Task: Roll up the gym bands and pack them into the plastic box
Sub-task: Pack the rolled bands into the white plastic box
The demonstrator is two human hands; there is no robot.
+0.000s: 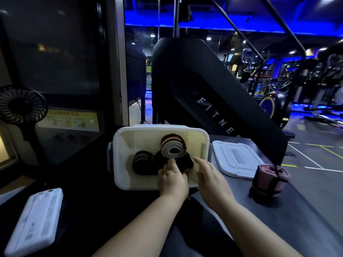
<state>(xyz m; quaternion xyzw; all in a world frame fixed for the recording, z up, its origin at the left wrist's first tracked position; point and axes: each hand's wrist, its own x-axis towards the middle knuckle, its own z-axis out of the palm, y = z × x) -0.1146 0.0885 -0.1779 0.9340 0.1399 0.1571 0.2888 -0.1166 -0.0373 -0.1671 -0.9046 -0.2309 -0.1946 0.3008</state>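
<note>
A white plastic box [202, 138] stands open on the dark counter in front of me. Inside it lie a black rolled band with pale stripes [142, 162], a grey-and-white rolled band [172, 148] and a black rolled band [185, 163]. My left hand [172, 179] reaches over the box's near wall and grips the black roll. My right hand [209, 175] hovers at the box's right near corner with its fingers straight, holding nothing. A pink rolled band [269, 180] with a dark strap stands on the counter to the right.
The box's white lid [235, 159] lies flat just right of the box. A white flat device [35, 221] lies at the near left. A small black fan [21, 104] stands at the left. A black fitness machine [204, 93] rises behind the box.
</note>
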